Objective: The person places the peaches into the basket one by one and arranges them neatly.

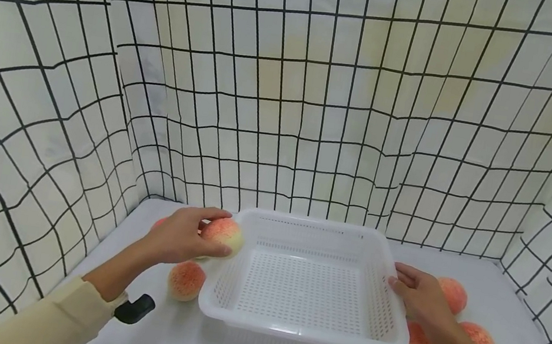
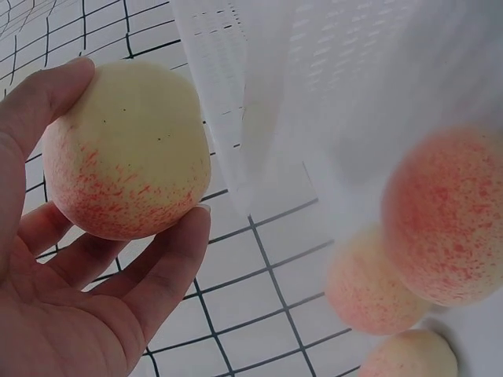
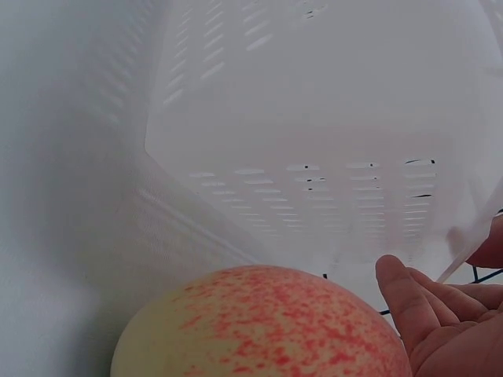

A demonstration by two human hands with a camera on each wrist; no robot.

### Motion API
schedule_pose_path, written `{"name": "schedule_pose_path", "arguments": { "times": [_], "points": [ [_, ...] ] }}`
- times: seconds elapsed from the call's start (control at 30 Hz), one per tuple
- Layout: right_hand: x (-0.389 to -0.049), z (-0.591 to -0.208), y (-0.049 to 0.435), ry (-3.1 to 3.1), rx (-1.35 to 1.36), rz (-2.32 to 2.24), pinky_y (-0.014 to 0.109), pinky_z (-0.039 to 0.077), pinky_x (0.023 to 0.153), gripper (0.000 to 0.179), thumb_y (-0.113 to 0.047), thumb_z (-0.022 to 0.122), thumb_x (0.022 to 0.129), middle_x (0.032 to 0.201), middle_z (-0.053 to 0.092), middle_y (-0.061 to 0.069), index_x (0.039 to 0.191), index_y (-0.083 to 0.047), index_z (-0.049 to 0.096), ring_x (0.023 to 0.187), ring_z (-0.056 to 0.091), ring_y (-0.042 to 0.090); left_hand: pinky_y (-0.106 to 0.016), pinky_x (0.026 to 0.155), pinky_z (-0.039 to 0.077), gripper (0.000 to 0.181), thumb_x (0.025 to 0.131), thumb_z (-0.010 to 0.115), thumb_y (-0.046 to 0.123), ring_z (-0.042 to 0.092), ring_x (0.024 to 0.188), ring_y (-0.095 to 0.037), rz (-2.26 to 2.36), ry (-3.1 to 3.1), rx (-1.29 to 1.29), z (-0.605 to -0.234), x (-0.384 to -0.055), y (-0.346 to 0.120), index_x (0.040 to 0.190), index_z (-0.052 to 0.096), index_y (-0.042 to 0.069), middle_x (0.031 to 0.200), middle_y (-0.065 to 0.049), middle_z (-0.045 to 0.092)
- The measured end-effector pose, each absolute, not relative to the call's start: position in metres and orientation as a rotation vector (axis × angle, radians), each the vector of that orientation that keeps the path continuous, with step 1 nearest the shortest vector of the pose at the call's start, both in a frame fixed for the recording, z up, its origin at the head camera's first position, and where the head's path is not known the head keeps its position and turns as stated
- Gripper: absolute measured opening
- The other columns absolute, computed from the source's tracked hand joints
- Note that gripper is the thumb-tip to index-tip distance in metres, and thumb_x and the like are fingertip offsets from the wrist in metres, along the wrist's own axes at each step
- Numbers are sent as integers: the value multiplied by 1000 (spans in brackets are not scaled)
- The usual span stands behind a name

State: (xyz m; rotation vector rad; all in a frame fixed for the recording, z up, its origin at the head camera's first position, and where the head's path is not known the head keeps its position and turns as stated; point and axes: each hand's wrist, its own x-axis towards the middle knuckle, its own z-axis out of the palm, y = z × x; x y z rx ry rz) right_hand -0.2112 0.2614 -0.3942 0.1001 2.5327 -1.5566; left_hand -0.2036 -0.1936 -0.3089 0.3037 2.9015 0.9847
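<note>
A white perforated plastic basket (image 1: 304, 283) stands on the white table with nothing inside. My left hand (image 1: 186, 233) grips a yellow and pink peach (image 1: 222, 236) by the basket's left rim. In the left wrist view, thumb and fingers curl round this peach (image 2: 130, 149), which is off the table. My right hand (image 1: 420, 295) pinches the basket's right rim; in the right wrist view its fingers (image 3: 409, 298) lie against the outer wall. Right by this hand is a peach (image 3: 267, 330), partly hidden by the forearm in the head view.
Left of the basket sits another peach (image 1: 186, 281), with one more partly behind the left hand. To the right are several peaches, among them a far one (image 1: 452, 294) and a nearer one (image 1: 478, 339). Black wire grid panels (image 1: 338, 116) backed with white cloth surround the table.
</note>
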Motion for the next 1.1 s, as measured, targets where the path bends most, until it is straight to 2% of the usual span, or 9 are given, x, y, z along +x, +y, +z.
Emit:
{"name": "schedule_pose_path", "arguments": {
  "times": [0.3, 0.53, 1.1],
  "points": [
    [-211, -396, 264, 2541, 103, -1554, 45, 64, 86, 73, -33, 63, 105, 157, 47, 27, 163, -3, 29, 107, 77, 31, -34, 79, 61, 76, 81, 89, 37, 68, 106, -23, 1036, 2843, 329, -309, -210, -185, 147, 58, 15, 127, -9, 70],
    [-210, -396, 263, 2531, 88, -1570, 45, 64, 86, 73, -32, 62, 106, 157, 47, 27, 163, -3, 28, 108, 76, 31, -34, 81, 60, 78, 80, 90, 38, 68, 112, -24, 1003, 2856, 347, -307, -215, -176, 148, 57, 15, 131, -8, 69],
    [-212, -395, 261, 2560, 122, -1528, 46, 63, 88, 71, -31, 61, 106, 158, 45, 27, 162, -2, 30, 113, 74, 34, -33, 82, 57, 78, 79, 90, 37, 67, 101, -19, 1032, 2809, 405, -306, -221, -158, 148, 58, 17, 124, -4, 71]
  ]
}}
